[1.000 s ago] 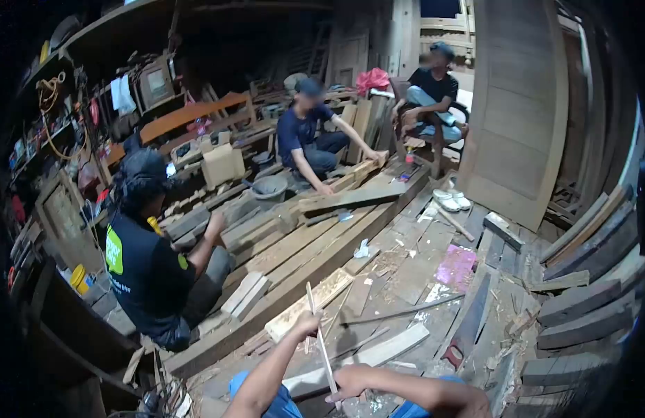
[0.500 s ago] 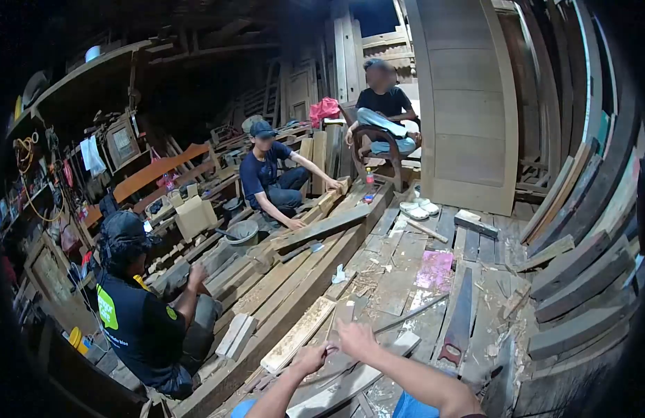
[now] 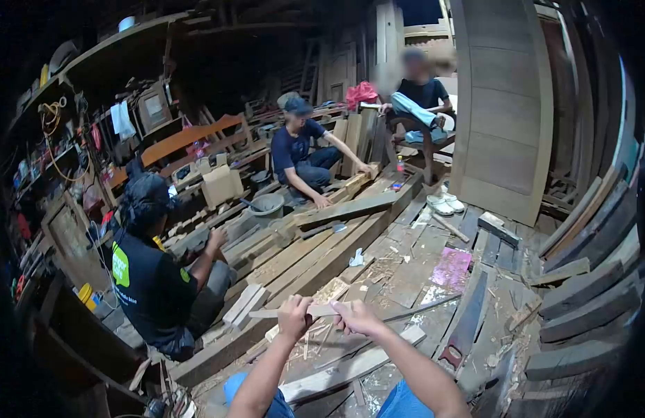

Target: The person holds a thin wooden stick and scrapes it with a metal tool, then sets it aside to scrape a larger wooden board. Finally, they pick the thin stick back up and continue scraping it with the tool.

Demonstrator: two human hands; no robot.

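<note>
A thin, pale wooden strip (image 3: 322, 310) is held roughly level in front of me. My left hand (image 3: 294, 318) is closed around it, and its end sticks out to the left past that fist. At the strip's other end, my right hand (image 3: 357, 319) grips with bent fingers. Below the hands, a long pale board (image 3: 354, 368) lies on the plank floor. Beside them on the left is a small wooden block (image 3: 246, 305), resting near a long heavy beam (image 3: 287, 296).
A handsaw (image 3: 466, 331) lies on the floor at right, near a pink sheet (image 3: 450, 269). One person (image 3: 155, 279) sits close on the left; another (image 3: 305, 157) crouches by the beams. A third (image 3: 423, 101) sits behind. Curved timbers (image 3: 587, 313) are stacked along the right.
Both hands have risen, and the wooden strip now shows clearly between them. My view has turned a little left, so the room has shifted right in the picture.
</note>
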